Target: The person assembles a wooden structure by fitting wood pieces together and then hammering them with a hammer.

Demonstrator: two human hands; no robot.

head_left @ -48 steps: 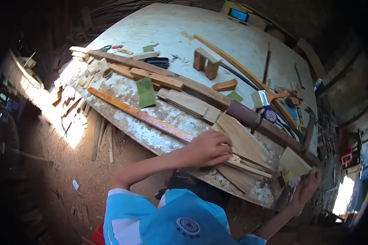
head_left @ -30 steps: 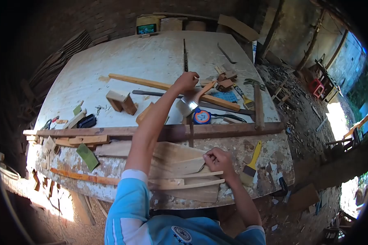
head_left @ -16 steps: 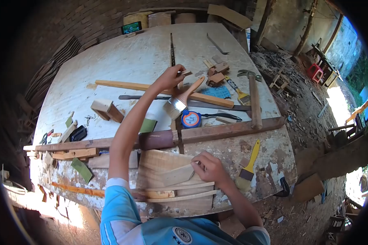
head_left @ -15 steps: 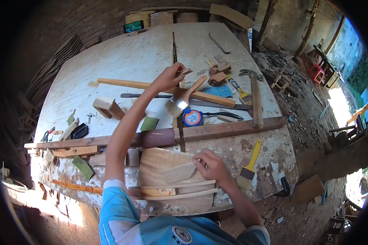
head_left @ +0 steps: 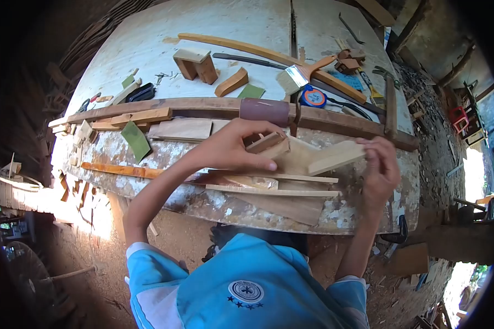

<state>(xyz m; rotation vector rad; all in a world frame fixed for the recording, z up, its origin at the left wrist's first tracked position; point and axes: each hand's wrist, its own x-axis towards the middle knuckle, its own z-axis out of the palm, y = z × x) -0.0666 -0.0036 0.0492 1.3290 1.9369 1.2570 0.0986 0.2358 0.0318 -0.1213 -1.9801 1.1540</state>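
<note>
The left hand (head_left: 235, 147) is curled with thumb and fingers pinching a short, light-brown wooden block (head_left: 264, 142), raised above a broad, pale-brown wooden board (head_left: 297, 159) on the white-topped, paint-flaked workbench (head_left: 142, 49). The right hand (head_left: 381, 167) grips a flat, pale wooden slat (head_left: 337, 157) by its right end, its fingers closed narrowly there; I cannot tell whether the slat's other end touches the board. Held at one end only, the slat could tip or twist if the grip loosens, and the block could slip out if the thumb relaxes. Two long, thin, pale wooden strips (head_left: 274, 191) lie just below the hands near the bench's front edge, so a dropped piece or a low wrist could knock them askew or push them off. A bump against the long, dark-brown wooden beam (head_left: 340, 122) might set the purple-brown sandpaper roll (head_left: 264, 111) moving. I can make out no container holding anything: the blue-and-orange tape measure (head_left: 313, 97) and wooden-handled claw hammer (head_left: 390, 107) lie loose beyond the hands.
</note>
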